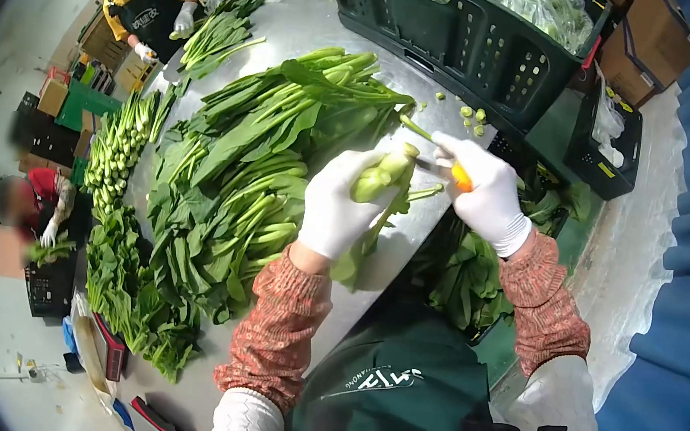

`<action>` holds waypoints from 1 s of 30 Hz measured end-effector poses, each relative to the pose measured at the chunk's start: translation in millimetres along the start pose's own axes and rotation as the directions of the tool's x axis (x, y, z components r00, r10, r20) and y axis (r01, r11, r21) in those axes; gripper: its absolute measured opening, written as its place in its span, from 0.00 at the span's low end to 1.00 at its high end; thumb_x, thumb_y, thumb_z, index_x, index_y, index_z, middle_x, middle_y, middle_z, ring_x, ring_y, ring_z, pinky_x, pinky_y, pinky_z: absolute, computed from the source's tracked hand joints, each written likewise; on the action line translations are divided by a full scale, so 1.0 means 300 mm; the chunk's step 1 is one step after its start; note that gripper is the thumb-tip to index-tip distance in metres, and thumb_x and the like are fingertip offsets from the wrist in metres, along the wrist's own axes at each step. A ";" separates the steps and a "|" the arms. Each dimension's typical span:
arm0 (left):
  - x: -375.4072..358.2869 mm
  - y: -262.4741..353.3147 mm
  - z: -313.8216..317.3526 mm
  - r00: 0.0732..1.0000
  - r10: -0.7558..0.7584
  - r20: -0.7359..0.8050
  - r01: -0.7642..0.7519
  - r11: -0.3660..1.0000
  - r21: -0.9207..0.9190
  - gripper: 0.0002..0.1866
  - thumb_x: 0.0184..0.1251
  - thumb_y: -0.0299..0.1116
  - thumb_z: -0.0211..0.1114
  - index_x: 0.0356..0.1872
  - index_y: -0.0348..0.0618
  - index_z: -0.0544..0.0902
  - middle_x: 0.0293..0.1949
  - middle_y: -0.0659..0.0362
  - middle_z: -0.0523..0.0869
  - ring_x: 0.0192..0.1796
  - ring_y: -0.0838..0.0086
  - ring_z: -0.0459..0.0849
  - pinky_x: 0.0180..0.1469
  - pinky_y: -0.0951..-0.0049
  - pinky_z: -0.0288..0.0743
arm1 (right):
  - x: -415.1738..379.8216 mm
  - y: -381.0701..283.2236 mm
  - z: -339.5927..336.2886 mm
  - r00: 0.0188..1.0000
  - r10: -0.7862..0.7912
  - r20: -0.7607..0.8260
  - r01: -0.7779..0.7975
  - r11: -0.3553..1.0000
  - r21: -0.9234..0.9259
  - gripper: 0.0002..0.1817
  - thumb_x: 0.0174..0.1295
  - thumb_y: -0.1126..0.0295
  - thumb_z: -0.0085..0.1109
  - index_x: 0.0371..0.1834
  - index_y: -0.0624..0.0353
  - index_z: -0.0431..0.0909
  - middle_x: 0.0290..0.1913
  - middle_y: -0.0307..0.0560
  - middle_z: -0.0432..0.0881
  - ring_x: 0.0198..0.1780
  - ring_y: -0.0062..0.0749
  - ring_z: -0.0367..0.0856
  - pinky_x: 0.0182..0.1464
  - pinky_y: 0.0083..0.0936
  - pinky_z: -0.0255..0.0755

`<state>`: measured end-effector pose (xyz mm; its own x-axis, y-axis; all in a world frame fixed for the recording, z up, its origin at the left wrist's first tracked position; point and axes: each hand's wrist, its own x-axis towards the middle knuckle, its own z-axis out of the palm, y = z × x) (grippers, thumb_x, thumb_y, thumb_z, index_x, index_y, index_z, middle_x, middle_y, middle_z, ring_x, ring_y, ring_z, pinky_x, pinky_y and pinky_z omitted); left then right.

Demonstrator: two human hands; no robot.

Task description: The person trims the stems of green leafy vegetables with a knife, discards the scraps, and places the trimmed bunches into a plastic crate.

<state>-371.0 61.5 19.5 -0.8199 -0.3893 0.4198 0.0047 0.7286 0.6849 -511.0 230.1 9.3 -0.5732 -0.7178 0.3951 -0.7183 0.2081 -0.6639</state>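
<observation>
My left hand (336, 204), in a white glove, is wrapped round a head of bok choy (377, 181) with its pale cut base pointing up and away. My right hand (489, 193), also gloved, grips a small knife (461, 177) with an orange handle. Its blade lies close to the base of the bok choy; whether it touches cannot be told. A loose green stalk (417, 127) sticks out by the right fingers, against the thumb side. Below the left hand, leaves hang down over the metal table's edge (391, 261).
A large pile of leafy greens (233, 135) covers the table's middle. Trimmed stem ends (473, 115) lie beside a dark green crate (472, 45). A lower crate holds leaves (473, 272) at right. Two co-workers (159, 4) stand across at left. Red-edged scales (160, 428) sit near the front.
</observation>
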 end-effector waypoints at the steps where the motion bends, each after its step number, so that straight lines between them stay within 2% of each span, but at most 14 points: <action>1: 0.002 0.003 -0.003 1.000 -0.017 0.024 0.017 1.000 -0.022 0.19 0.50 0.24 0.75 0.46 0.38 0.84 0.39 0.55 0.86 0.41 0.71 0.85 0.47 0.73 0.78 | -0.003 -0.013 0.008 1.000 -0.023 -0.010 0.022 1.000 -0.008 0.28 0.50 0.84 0.59 0.58 0.57 0.78 0.43 0.54 0.84 0.44 0.45 0.86 0.47 0.29 0.78; 6: -0.016 -0.001 -0.023 0.980 -0.127 0.154 0.154 0.973 -0.174 0.19 0.48 0.24 0.75 0.45 0.40 0.83 0.39 0.55 0.84 0.39 0.65 0.84 0.45 0.71 0.78 | 0.030 -0.041 0.018 0.995 0.011 0.099 -0.002 0.996 -0.088 0.25 0.54 0.76 0.59 0.59 0.53 0.78 0.38 0.55 0.85 0.38 0.52 0.84 0.39 0.36 0.78; 10: -0.025 0.002 -0.066 0.979 -0.145 0.144 0.182 0.941 -0.287 0.16 0.54 0.21 0.72 0.47 0.37 0.84 0.41 0.62 0.85 0.42 0.81 0.81 0.48 0.77 0.76 | 0.051 0.197 0.116 0.922 0.279 0.270 -0.151 0.898 -0.412 0.19 0.55 0.73 0.58 0.52 0.53 0.80 0.31 0.56 0.84 0.35 0.54 0.84 0.36 0.42 0.77; 12: -0.008 -0.018 -0.075 0.977 -0.193 0.093 0.212 0.928 -0.307 0.18 0.55 0.21 0.72 0.49 0.37 0.83 0.42 0.62 0.85 0.42 0.81 0.81 0.46 0.79 0.76 | 0.016 0.251 0.129 0.975 0.192 0.108 -0.175 0.972 -0.155 0.12 0.58 0.73 0.59 0.46 0.58 0.82 0.29 0.55 0.84 0.32 0.46 0.86 0.36 0.35 0.78; 13: -0.002 -0.051 -0.075 0.977 -0.203 0.059 0.211 0.935 -0.285 0.18 0.55 0.20 0.72 0.49 0.37 0.83 0.42 0.62 0.85 0.41 0.81 0.81 0.45 0.80 0.77 | 0.042 0.200 0.124 0.966 0.240 0.096 -0.244 0.969 0.033 0.07 0.64 0.73 0.60 0.41 0.63 0.83 0.28 0.50 0.85 0.30 0.30 0.86 0.36 0.26 0.78; 14: -0.017 -0.071 -0.078 0.975 -0.219 0.050 0.224 0.940 -0.258 0.18 0.55 0.20 0.72 0.49 0.37 0.83 0.41 0.62 0.85 0.41 0.82 0.81 0.44 0.80 0.77 | 0.056 0.154 0.103 0.942 0.260 0.211 -0.298 0.940 0.169 0.09 0.67 0.73 0.59 0.47 0.64 0.82 0.34 0.43 0.86 0.35 0.16 0.82 0.41 0.19 0.76; 16: 0.004 -0.057 -0.081 0.948 -0.310 0.077 0.319 0.911 -0.263 0.21 0.51 0.28 0.77 0.48 0.41 0.82 0.39 0.56 0.86 0.40 0.73 0.85 0.46 0.72 0.79 | 0.091 0.020 0.070 0.941 0.135 0.310 -0.317 0.668 0.673 0.15 0.66 0.71 0.63 0.54 0.64 0.79 0.40 0.38 0.82 0.39 0.14 0.76 0.45 0.17 0.73; 18: 0.014 -0.042 -0.074 0.949 -0.304 0.084 0.315 0.908 -0.276 0.20 0.52 0.28 0.77 0.47 0.41 0.82 0.39 0.56 0.86 0.40 0.74 0.84 0.45 0.73 0.79 | 0.131 -0.050 0.077 0.977 -0.083 0.195 -0.044 0.819 0.571 0.24 0.61 0.62 0.68 0.57 0.62 0.78 0.46 0.45 0.83 0.43 0.29 0.81 0.48 0.26 0.75; 20: 0.028 -0.044 -0.085 0.915 -0.353 0.198 0.405 0.801 -0.441 0.17 0.54 0.27 0.75 0.44 0.41 0.81 0.38 0.60 0.87 0.37 0.78 0.83 0.41 0.76 0.79 | 0.160 -0.093 0.067 0.973 -0.115 0.200 0.002 0.871 0.491 0.22 0.60 0.60 0.68 0.53 0.63 0.80 0.43 0.44 0.84 0.42 0.24 0.80 0.49 0.24 0.75; 22: 0.040 -0.044 -0.117 0.856 -0.429 0.288 0.516 0.684 -0.515 0.15 0.56 0.26 0.73 0.44 0.40 0.81 0.36 0.62 0.87 0.35 0.80 0.83 0.38 0.79 0.77 | 0.189 -0.074 0.041 0.922 -0.017 0.387 -0.232 0.776 0.587 0.18 0.62 0.61 0.66 0.49 0.63 0.82 0.41 0.41 0.85 0.41 0.20 0.80 0.47 0.22 0.75; 26: 0.041 -0.099 -0.146 0.873 -0.457 0.171 0.466 0.676 -0.571 0.09 0.63 0.24 0.67 0.43 0.35 0.84 0.40 0.59 0.87 0.33 0.84 0.78 0.36 0.81 0.75 | 0.201 -0.028 -0.036 0.896 0.197 0.399 -0.409 0.716 0.565 0.14 0.63 0.64 0.62 0.47 0.61 0.83 0.28 0.32 0.80 0.24 0.10 0.71 0.25 0.12 0.65; 27: 0.034 -0.138 -0.140 0.870 -0.477 0.127 0.466 0.708 -0.530 0.11 0.60 0.28 0.69 0.43 0.36 0.84 0.37 0.56 0.89 0.30 0.78 0.82 0.36 0.78 0.76 | 0.203 -0.014 -0.047 0.924 0.183 0.337 -0.349 0.765 0.542 0.13 0.63 0.64 0.62 0.45 0.60 0.84 0.26 0.30 0.78 0.21 0.08 0.68 0.22 0.11 0.62; 29: 0.022 -0.204 -0.117 0.929 -0.352 -0.112 0.350 0.936 -0.035 0.15 0.58 0.32 0.71 0.44 0.37 0.84 0.34 0.51 0.88 0.31 0.68 0.85 0.36 0.73 0.78 | 0.213 0.019 -0.052 0.930 0.189 0.315 -0.341 0.761 0.552 0.12 0.65 0.63 0.62 0.43 0.60 0.84 0.26 0.30 0.78 0.21 0.07 0.67 0.22 0.11 0.61; 30: 0.023 -0.216 -0.107 0.953 -0.239 -0.187 0.281 0.929 0.242 0.16 0.57 0.34 0.72 0.45 0.37 0.84 0.33 0.49 0.88 0.31 0.64 0.86 0.37 0.71 0.79 | 0.220 0.009 -0.074 0.926 0.203 0.319 -0.352 0.773 0.529 0.12 0.65 0.63 0.62 0.42 0.60 0.84 0.27 0.30 0.79 0.21 0.07 0.67 0.22 0.11 0.60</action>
<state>-358.7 -6.5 -2.9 -0.6750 -0.6508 0.3475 -0.3644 0.7037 0.6099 -559.6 197.9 47.5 -0.5509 -0.8341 0.0281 -0.1447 0.0622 -0.9875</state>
